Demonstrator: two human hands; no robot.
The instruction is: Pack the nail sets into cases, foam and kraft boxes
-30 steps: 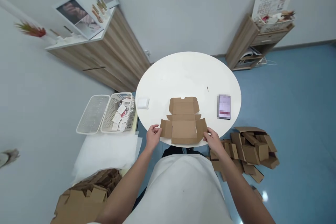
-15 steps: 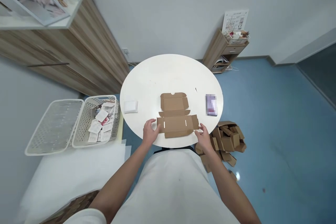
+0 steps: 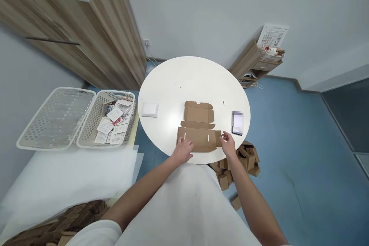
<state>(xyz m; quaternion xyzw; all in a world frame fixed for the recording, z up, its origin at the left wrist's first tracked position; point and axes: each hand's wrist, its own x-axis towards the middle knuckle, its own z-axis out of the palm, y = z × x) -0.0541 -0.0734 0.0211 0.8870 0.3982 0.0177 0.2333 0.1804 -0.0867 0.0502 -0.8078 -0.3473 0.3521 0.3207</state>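
An unfolded brown cardboard box (image 3: pixel 198 137) lies mostly flat on a white oval table (image 3: pixel 190 77), its lid part pointing away from me. My left hand (image 3: pixel 183 149) is over its near left corner, with bent fingers on the cardboard and the thumb by the front edge. The left end flap is partly hidden by that hand. At the other end, my right hand (image 3: pixel 227 144) has its fingers closed at the right end flap (image 3: pixel 218 138).
A white packet (image 3: pixel 150 109) lies on the table's left side, a phone-like item (image 3: pixel 237 123) with a blurred-out face on its right. Left of the table stands an open white basket (image 3: pixel 105 148) with papers and packets. Folded cardboard boxes (image 3: pixel 248 161) pile on the floor at right.
My left hand has moved right, from beside the left end flap onto the box's near left part. My right hand has closed in on the right flap. The whole view has shifted slightly.
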